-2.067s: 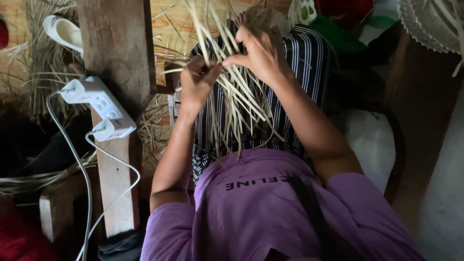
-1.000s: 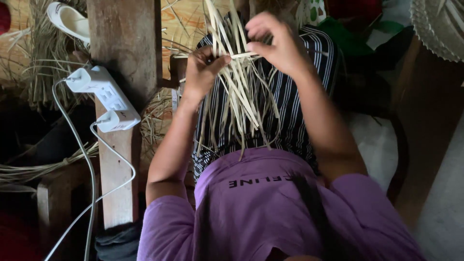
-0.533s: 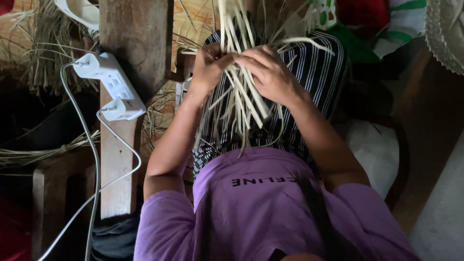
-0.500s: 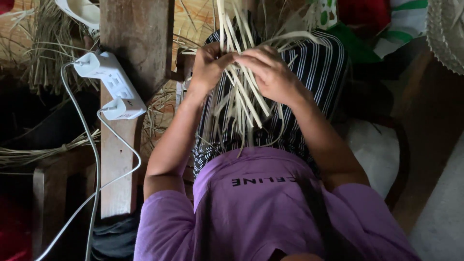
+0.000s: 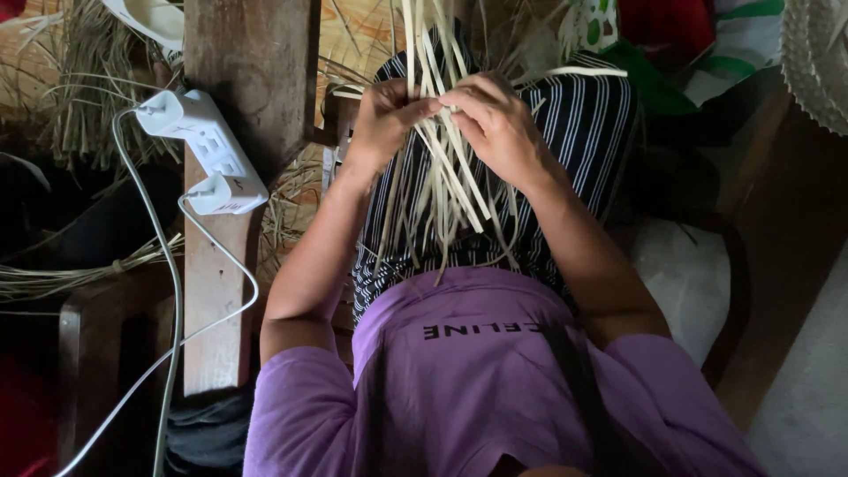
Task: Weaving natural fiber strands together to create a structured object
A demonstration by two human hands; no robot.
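A bundle of pale, flat strips (image 5: 442, 168) is held above a striped lap (image 5: 565, 132), seen from overhead, with a purple shirt (image 5: 495, 380) filling the lower part of the view. The left hand (image 5: 382, 115) is closed around the strips near where they cross, thumb and fingers pinched on them. The right hand (image 5: 495, 124) is curled over the same crossing, its fingertips pressed against the left hand's, and one strip is seen running out sideways from under it towards the right. Loose ends fan down over the lap and more stand up past the top edge. To the left, a wooden post (image 5: 247, 88) carries a white power strip (image 5: 203, 150) with white cables (image 5: 168, 291) hanging from it, and dry straw (image 5: 79, 97) lies heaped behind. A woven edge (image 5: 813, 62) shows at the top right. The crossing appears to be kept together only by the pinch of both hands, so a slackened grip would probably let the strips slide apart. The sideways strip could kink or split if it were bent too sharply. The hanging ends could tangle with each other while unheld.
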